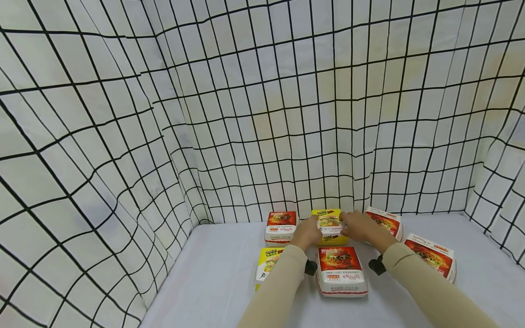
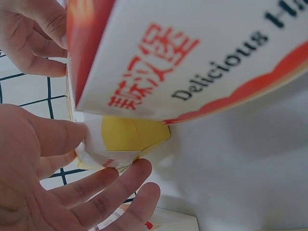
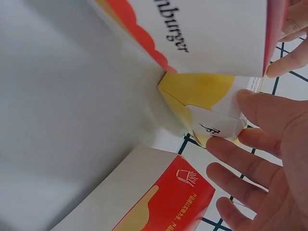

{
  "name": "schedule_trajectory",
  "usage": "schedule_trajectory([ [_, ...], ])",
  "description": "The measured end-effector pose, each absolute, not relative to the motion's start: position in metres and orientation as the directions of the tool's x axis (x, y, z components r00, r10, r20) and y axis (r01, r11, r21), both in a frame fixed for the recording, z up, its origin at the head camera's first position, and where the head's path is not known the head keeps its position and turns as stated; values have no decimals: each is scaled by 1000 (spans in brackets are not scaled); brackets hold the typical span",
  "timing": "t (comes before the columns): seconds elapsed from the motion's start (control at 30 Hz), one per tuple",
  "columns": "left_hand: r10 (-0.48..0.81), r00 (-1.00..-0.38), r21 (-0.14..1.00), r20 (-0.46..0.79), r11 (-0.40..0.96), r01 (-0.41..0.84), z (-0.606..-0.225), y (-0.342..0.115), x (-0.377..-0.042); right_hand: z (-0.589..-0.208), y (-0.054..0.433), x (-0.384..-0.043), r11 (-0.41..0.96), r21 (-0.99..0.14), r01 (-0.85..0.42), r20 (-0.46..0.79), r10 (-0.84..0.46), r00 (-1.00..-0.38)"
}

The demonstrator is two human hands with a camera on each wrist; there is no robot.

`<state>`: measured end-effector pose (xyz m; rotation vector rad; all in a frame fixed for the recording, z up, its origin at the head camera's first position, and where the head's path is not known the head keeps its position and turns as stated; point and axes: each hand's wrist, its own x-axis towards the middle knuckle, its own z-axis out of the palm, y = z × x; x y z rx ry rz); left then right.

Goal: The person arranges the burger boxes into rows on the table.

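Our left hand [image 1: 307, 233] and right hand [image 1: 362, 226] are pinching from opposite sides, probably for balance. Toward the back of the counter [image 1: 205, 273], behind the central red box [image 1: 340, 269], we are holding the yellow box [image 1: 329, 222].

Both arms are clothed in long, plain beige fabric sleeves, the left sleeve [image 1: 276, 287] and the right sleeve [image 1: 434, 287] matching in colour and reaching the wrists. A curved line, seam or fold undetermined, crosses the right sleeve near its cuff. A small, dark, rounded device is worn at each wrist, left [image 1: 310, 268] and right [image 1: 377, 266]; device markings are too small to read. The left hand [image 1: 306, 233] and right hand [image 1: 362, 227] are bare, five-fingered.
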<state>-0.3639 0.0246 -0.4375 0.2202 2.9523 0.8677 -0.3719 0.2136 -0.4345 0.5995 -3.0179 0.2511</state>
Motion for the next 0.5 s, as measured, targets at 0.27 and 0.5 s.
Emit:
schedule_trajectory([
  [0.27, 135, -991, 556, -16, 825, 104, -439, 24, -366, -437, 217, -374, 914, -183, -362, 73, -354, -932],
  [0.5, 149, -989, 552, -20, 826, 113, -440, 24, -367, -438, 215, -374, 912, -191, -363, 73, -356, -932],
])
